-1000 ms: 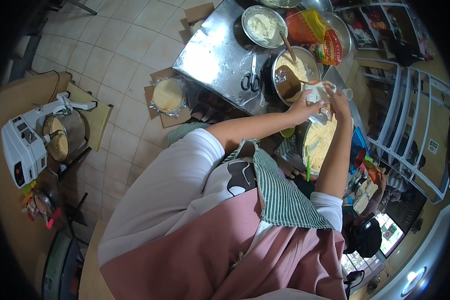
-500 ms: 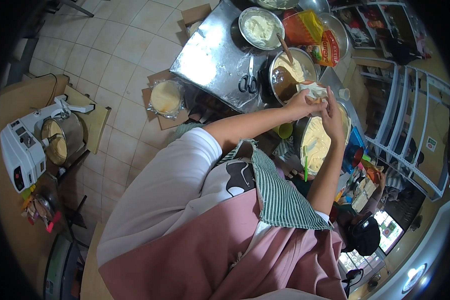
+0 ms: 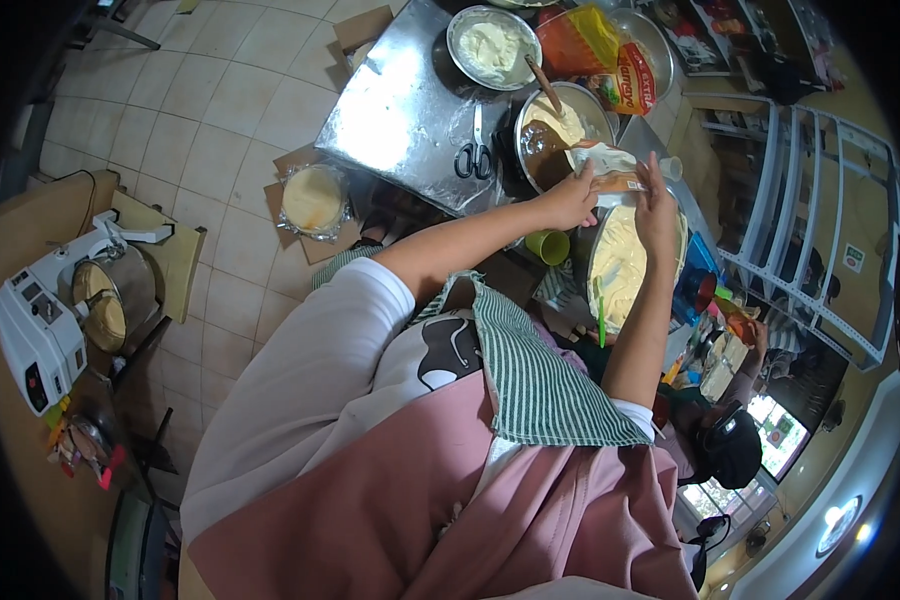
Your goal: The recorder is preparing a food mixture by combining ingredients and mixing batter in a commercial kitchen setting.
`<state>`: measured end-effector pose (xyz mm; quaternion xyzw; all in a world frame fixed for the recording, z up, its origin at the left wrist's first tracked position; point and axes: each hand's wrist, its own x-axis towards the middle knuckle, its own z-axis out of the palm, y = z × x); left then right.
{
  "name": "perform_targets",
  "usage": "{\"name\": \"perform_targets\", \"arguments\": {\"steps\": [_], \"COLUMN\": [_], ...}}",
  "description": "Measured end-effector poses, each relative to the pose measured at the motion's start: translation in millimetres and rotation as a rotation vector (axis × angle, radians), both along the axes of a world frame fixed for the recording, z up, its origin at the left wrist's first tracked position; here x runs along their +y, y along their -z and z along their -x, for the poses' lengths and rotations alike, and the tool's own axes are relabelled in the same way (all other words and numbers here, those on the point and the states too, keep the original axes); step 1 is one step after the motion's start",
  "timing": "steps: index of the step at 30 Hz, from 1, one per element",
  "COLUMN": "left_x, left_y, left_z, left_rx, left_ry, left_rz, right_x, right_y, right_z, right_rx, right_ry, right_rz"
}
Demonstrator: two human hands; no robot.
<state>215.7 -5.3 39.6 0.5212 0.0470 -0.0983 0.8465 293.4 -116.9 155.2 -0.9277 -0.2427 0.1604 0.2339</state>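
An opened white-and-orange carton (image 3: pixel 620 182) is held between my two hands, over the gap between two big bowls. My left hand (image 3: pixel 573 200) grips its near left side with the fingers bent round it. At its right end my right hand (image 3: pixel 656 212) has its thumb and fingers against it, fingers fairly straight. Just beyond is a bowl (image 3: pixel 522 150) with brown liquid and pale cream, a wooden-handled utensil (image 3: pixel 544 84) standing in it. Below my hands, a wide bowl of pale yellow mixture (image 3: pixel 622 262) has a green-handled spatula (image 3: pixel 601 320) at its edge.
Black-handled scissors (image 3: pixel 475 155) lie on the metal table (image 3: pixel 390 105). A bowl of white cream (image 3: pixel 492 50) and a red-yellow bag (image 3: pixel 625 80) stand farther back. A green cup (image 3: pixel 548 246) is by the yellow mixture. A stand mixer (image 3: pixel 45 315) is far left; another person (image 3: pixel 725 445) is at right.
My hands have shifted slightly apart, and the carton shows more of its orange side. The whole view has moved a little, so the scene sits farther left and up.
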Motion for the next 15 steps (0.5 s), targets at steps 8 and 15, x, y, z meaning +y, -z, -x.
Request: {"name": "perform_targets", "arguments": {"steps": [8,15], "left_x": [10,6], "left_y": [-19,-27], "left_z": [-2,3], "left_rx": [-0.011,0.154], "left_ry": [0.069,-0.007], "left_rz": [-0.112,0.629], "right_x": [-13,-22], "right_y": [10,4], "right_z": [-24,-26], "right_rx": [-0.051,0.037], "right_ry": [0.063,0.060], "right_rz": [-0.172,-0.115]}}
